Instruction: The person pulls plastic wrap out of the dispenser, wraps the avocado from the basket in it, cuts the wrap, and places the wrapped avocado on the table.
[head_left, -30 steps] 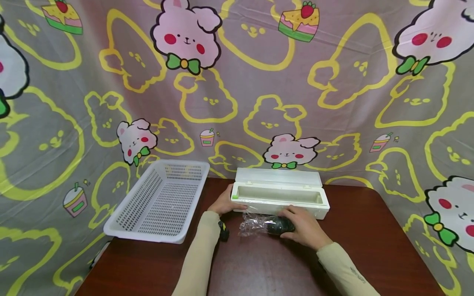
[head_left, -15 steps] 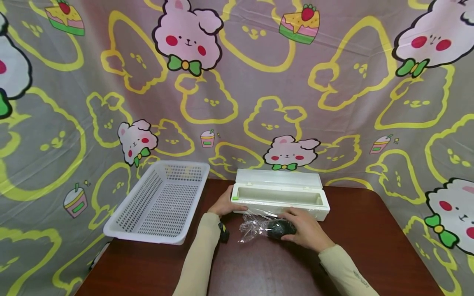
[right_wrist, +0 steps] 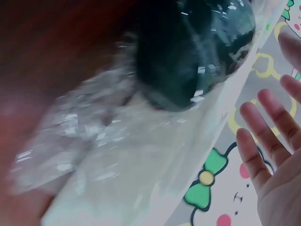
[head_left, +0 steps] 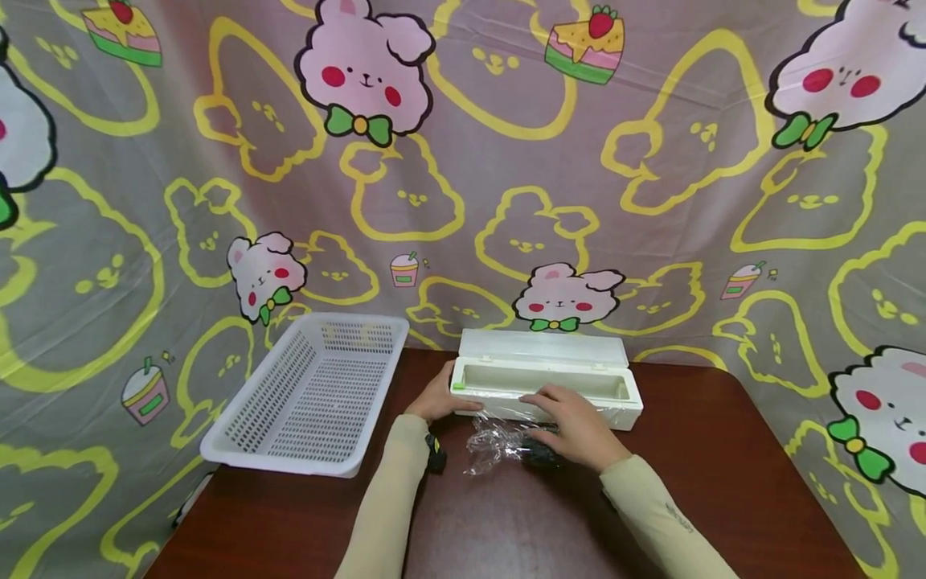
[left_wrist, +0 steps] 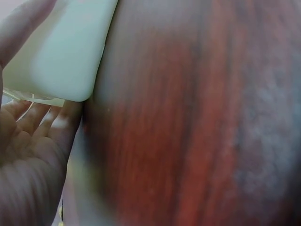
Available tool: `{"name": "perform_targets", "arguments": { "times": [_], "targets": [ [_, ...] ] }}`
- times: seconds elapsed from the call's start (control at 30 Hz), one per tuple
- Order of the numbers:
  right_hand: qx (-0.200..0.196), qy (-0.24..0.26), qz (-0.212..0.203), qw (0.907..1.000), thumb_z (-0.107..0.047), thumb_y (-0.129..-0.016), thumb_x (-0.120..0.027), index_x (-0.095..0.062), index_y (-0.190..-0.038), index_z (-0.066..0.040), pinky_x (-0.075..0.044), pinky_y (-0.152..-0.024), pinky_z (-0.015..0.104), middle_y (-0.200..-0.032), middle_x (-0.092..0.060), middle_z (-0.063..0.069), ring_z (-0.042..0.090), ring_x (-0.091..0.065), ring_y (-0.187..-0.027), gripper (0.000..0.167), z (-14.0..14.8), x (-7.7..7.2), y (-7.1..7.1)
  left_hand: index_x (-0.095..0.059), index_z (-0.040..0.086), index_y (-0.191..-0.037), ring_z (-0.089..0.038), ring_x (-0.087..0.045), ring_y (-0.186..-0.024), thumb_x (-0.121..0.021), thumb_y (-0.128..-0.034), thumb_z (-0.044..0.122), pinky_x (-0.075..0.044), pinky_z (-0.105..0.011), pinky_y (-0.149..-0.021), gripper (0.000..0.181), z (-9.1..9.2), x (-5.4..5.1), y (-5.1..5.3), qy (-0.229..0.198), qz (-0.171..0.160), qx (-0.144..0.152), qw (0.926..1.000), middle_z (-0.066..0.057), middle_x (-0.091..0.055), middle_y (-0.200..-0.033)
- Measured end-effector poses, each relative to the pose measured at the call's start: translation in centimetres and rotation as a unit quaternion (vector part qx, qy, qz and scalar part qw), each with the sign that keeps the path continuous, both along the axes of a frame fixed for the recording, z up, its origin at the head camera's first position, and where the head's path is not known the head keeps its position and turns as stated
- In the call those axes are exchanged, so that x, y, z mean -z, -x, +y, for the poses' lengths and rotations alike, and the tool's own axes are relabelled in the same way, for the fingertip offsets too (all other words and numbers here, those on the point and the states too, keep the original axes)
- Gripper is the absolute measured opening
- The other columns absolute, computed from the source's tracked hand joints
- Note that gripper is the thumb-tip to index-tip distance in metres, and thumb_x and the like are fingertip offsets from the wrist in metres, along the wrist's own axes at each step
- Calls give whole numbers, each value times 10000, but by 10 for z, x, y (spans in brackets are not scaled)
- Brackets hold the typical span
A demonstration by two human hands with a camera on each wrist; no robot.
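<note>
A white cling film dispenser (head_left: pixel 473 376) stands on the table with its lid (head_left: pixel 542 347) raised at the back. My left hand (head_left: pixel 434 394) grips its left end, thumb in front and fingers behind, as the left wrist view (left_wrist: pixel 28 160) also shows. Just before the dispenser lies a dark green, rounded object (right_wrist: pixel 188 52) wrapped in clear cling film (head_left: pixel 492 444); its exact kind is unclear. Film runs from it up to the dispenser's front edge. My right hand (head_left: pixel 582 430) hovers over the object with fingers extended and apart from it, partly hiding it.
A white perforated plastic basket (head_left: pixel 362 438) stands at the left of the dark red-brown table (head_left: pixel 499 523). Behind the table hangs a curtain (head_left: pixel 463 161) printed with rabbits.
My right hand has let go of the wrapped dark green object and moved up and left, towards the dispenser's front. The left hand stays on the dispenser.
</note>
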State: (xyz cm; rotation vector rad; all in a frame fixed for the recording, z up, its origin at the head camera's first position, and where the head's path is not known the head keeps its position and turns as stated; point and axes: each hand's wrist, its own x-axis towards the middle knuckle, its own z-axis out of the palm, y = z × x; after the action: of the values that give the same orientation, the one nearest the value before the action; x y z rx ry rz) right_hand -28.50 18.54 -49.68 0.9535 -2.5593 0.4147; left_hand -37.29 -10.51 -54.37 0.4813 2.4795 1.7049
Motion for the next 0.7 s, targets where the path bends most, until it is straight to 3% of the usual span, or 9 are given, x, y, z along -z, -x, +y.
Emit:
{"name": "perform_targets", "arguments": {
  "times": [0.1, 0.33, 0.7],
  "targets": [
    [-110, 6, 101, 9999, -247, -864, -856, -681, -1340, -201, -550, -838, 408, -1099, -650, -13, 164, -635, -951, 510, -15, -5, 12, -339, -8, -1558, -326, -572, -1185, -919, -726, 7, -432, -467, -1078, 1013, 2, -8, -6, -73, 78, -13, 9999, -217, -546, -1426],
    [-165, -546, -136, 9983, -156, -892, -819, -616, -1431, -208, -569, -872, 427, -1151, -654, 20, 210, -667, -988, 578, -47, -17, 30, -288, 98, -1591, -255, -577, -1210, -933, -764, 136, -478, -434, -1057, 1050, -2, 11, 9, 286, -109, 101, 9995, -131, -528, -1450],
    [-375, -1098, -307, 9928, -98, -891, -797, -598, -1463, -267, -570, -770, 401, -1071, -669, 38, 216, -668, -874, 628, -82, -19, 50, -300, 139, -1589, -299, -549, -1306, -939, -767, 214, -477, -498, -1082, 1043, -5, 17, 16, 362, -182, 121, 9991, -115, -505, -1495]
  ]
}}
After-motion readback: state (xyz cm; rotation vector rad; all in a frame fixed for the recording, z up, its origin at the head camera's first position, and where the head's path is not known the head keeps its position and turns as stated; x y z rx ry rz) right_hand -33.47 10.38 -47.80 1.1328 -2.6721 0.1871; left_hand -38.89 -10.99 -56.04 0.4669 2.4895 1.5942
